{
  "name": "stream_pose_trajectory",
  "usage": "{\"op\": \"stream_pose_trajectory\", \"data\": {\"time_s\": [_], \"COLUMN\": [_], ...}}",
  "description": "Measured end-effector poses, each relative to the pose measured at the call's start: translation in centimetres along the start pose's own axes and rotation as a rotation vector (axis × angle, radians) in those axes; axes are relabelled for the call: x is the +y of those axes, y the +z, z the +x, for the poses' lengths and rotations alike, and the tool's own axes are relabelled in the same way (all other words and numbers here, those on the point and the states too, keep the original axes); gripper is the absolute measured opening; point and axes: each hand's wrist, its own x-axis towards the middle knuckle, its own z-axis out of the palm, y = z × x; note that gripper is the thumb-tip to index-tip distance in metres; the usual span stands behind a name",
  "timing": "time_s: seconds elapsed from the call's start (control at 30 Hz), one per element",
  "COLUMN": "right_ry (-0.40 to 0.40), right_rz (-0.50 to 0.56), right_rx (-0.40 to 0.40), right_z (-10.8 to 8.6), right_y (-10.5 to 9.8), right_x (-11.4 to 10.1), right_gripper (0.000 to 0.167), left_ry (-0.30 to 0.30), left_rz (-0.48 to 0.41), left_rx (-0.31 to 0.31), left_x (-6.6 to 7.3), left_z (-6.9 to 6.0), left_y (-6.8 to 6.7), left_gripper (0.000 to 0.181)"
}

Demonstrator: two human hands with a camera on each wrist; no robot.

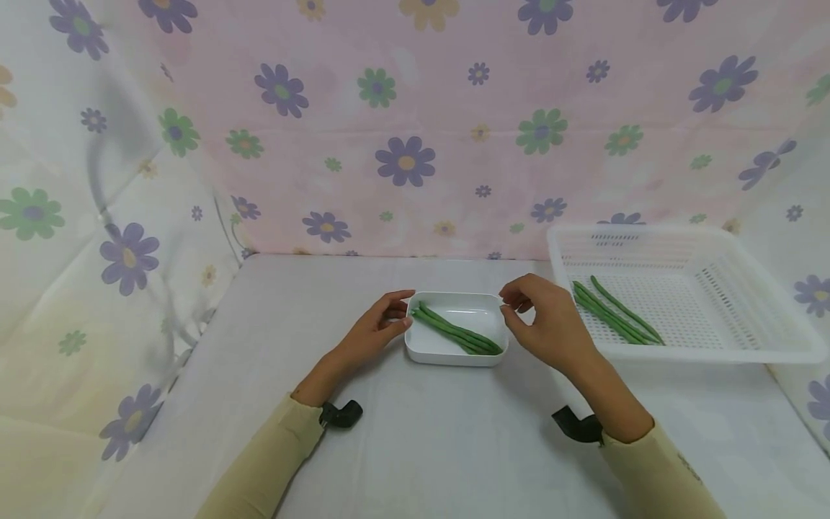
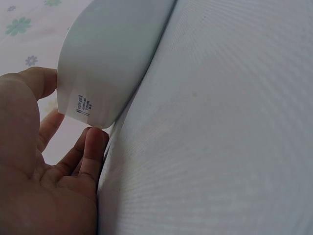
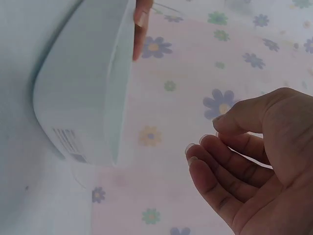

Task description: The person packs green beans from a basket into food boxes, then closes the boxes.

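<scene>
Gripping the left end of a white dish (image 1: pixel 454 359), the left hand (image 1: pixel 372 330) has its thumb and fingers curved about the outside of the corner. The right hand (image 1: pixel 547 321) is just off the opposite end, its fingers loosely bent and the thumb close to the fingertips, holding nothing; the right wrist view shows it apart from the wall.

The dish is a rounded rectangle, smooth and faintly glossy, with a thin rim and plain sides that curve in toward the base. Small dark lettering (image 2: pixel 84 104) marks its left end, and a striped label (image 3: pixel 68 141) the right. It sits flat near the middle of the white tabletop (image 1: pixel 421 440).

Inside lies a bundle of green beans (image 1: pixel 460 334), slender, even in colour and slightly bent, running diagonally from the far left corner to the near right one.

Farther right stands a white perforated basket (image 1: pixel 687 355), with more beans (image 1: pixel 609 315) lying along its left side. Behind everything hangs a pink cloth (image 1: pixel 441 94) printed with purple, green and yellow flowers.
</scene>
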Motion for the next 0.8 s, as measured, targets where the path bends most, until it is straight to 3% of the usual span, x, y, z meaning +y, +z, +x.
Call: {"op": "stream_pose_trajectory", "data": {"time_s": [0.23,0.57,0.8], "right_ry": [-0.031,0.021,0.071], "right_rz": [-0.027,-0.071,-0.122], "right_rx": [0.099,0.209,0.231], "right_z": [-0.1,-0.9,-1.2], "right_y": [-2.2,-5.7,-7.4], "right_x": [0.9,2.7,5.3], "right_gripper": [0.020,0.025,0.024], "left_ry": [0.000,-0.014,-0.018], "left_rz": [-0.004,-0.006,-0.009], "left_rx": [0.001,0.002,0.004], "left_x": [0.0,0.0,-0.1], "left_z": [0.0,0.0,0.0], "left_y": [0.0,0.1,0.0], "left_gripper": [0.056,0.054,0.054]}}
